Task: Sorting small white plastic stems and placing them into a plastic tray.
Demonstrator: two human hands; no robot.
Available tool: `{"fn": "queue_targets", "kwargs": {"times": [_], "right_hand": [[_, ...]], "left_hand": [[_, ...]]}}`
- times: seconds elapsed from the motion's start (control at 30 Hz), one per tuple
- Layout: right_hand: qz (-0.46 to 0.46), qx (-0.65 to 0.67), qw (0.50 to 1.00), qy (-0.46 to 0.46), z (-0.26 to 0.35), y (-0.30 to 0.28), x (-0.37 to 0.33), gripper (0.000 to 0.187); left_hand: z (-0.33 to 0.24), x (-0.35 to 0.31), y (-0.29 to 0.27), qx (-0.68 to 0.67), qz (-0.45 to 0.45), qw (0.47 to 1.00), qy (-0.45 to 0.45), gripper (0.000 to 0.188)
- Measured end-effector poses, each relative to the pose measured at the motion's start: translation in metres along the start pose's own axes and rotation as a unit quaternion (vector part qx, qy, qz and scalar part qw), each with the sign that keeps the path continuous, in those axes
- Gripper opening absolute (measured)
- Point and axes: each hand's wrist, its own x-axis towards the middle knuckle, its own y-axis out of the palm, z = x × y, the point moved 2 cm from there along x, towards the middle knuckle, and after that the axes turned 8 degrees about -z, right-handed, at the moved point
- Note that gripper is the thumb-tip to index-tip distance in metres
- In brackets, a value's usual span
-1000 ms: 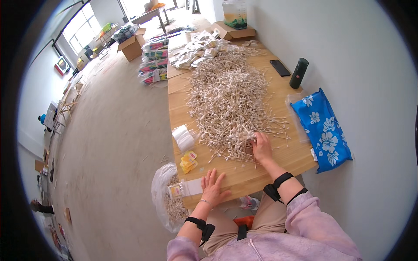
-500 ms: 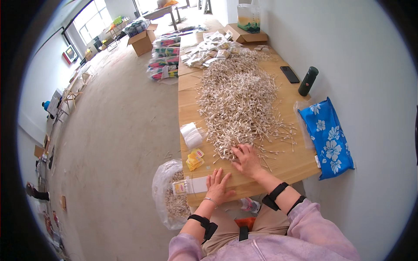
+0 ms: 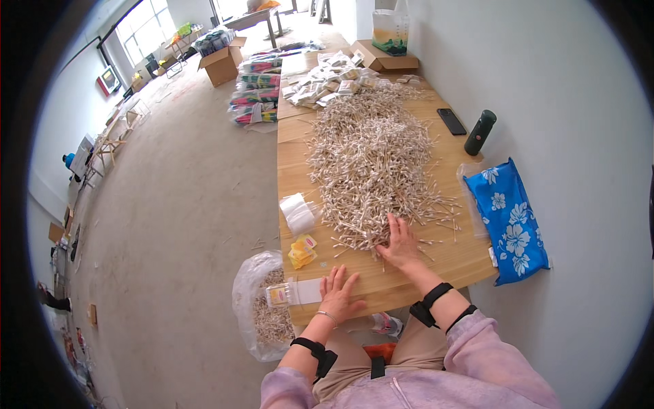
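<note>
Bare grey floor (image 3: pixel 184 204) runs down the left side of a wooden table (image 3: pixel 446 262), and loose cotton swabs (image 3: pixel 375 150) cover its middle, from near the far edge almost to the near one. Beside the near-left corner, below the table's left edge, sits a clear plastic bag (image 3: pixel 246 286) with more swabs inside. The right hand (image 3: pixel 400 245) rests at the pile's near end, thumb apart from the fingers; whether it pinches any swabs, I cannot tell. The left hand (image 3: pixel 338 293) lies palm down, fingers spread, on the inner end of a clear pouch (image 3: pixel 310 291) whose other end juts past the left edge. Each swab should be nearly weightless, stiff-stemmed, soft-tipped and snappable (the tangle looks springy); mid-stem seems the best hold. The pouch, probably limp and slippery, is best held by its sides.
</note>
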Motion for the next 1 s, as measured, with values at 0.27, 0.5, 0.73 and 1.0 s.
{"fn": "queue_targets", "kwargs": {"times": [0.27,0.5,0.73,1.0], "right_hand": [[0.001,0.108,0.994,0.011,0.017,0.017,0.031,0.033],[0.039,0.205,0.976,-0.059,0.023,-0.004,0.043,0.041],[0.053,-0.032,0.997,0.034,-0.114,-0.029,0.071,0.082],[0.138,-0.131,0.968,0.163,-0.156,-0.054,0.081,0.087]], "left_hand": [[-0.005,0.002,0.0,-0.001,0.008,1.0,0.003,0.08],[-0.002,0.002,0.0,0.004,0.024,1.0,0.005,0.08],[-0.001,0.006,0.002,0.015,0.027,1.0,0.001,0.081],[-0.001,0.004,0.0,0.011,0.038,0.999,-0.004,0.08]]}}
